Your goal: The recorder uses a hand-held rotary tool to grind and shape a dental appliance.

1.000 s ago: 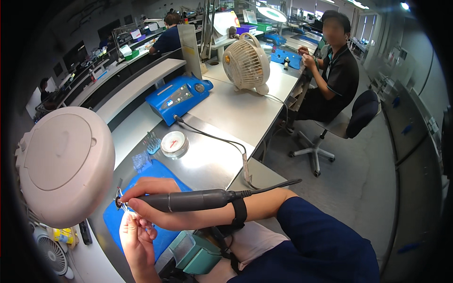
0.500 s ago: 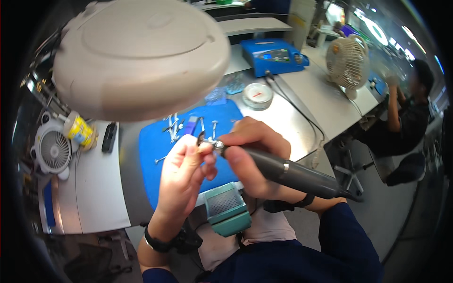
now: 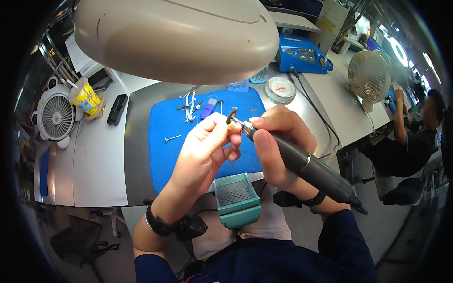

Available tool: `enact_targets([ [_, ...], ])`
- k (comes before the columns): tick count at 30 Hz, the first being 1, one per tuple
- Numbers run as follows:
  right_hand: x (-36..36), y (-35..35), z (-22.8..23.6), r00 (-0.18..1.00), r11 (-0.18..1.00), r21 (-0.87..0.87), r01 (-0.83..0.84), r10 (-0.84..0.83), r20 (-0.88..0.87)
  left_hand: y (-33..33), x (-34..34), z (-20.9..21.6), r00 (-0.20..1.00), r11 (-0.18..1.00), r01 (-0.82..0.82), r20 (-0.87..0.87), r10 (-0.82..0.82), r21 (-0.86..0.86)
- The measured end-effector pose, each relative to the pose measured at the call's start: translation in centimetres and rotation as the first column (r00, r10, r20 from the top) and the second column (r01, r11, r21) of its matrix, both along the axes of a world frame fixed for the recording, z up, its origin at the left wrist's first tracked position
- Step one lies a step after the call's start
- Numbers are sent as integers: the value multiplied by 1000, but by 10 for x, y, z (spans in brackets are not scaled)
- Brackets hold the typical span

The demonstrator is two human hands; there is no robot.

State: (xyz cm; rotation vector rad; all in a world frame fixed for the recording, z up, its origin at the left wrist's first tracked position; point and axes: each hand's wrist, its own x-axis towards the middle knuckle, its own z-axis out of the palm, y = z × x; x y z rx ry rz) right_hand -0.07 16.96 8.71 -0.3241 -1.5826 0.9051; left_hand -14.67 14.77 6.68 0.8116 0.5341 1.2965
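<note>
My right hand is wrapped round a black rotary handpiece, its metal nose pointing up and left. A small dark brown disc on a thin shank stands out from that nose. My left hand pinches thumb and forefinger together right at the disc, its other fingers curled. Something tiny and pale seems to sit in the pinch, too small to make out. Both hands are held above a blue mat. On the mat lie several thin-shanked bits and a purple-and-grey block.
A large beige lamp head hangs over the bench. A green tray with a perforated grate juts out at the front edge. Behind are a blue control unit, a round lidded dish and a fan. Another person sits at right.
The whole view has shifted, so hands and bench sit farther right in the picture. The disc shows more plainly now. Both hands keep their grips, close together.
</note>
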Motion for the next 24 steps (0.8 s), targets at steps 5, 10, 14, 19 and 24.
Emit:
enact_targets([
  [5, -2, 6, -5, 996, 999, 20, 28, -29, 80, 4, -2, -5, 999, 999, -7, 41, 9, -33],
  [10, -5, 10, -10, 998, 1000, -12, 26, -25, 57, 7, -2, -10, 998, 999, -4, 61, 6, -42],
  [14, -5, 11, -11, 996, 999, 7, 31, -32, 86, 8, -4, -11, 997, 999, 14, 70, -11, -40],
  [19, -5, 11, -11, 996, 999, 1, 39, -39, 77, 8, -4, -13, 996, 999, 17, 91, -12, -49],
  [24, -6, 12, -11, 996, 999, 5, 35, -35, 76, 7, -4, -14, 993, 998, 26, 119, -19, -62],
])
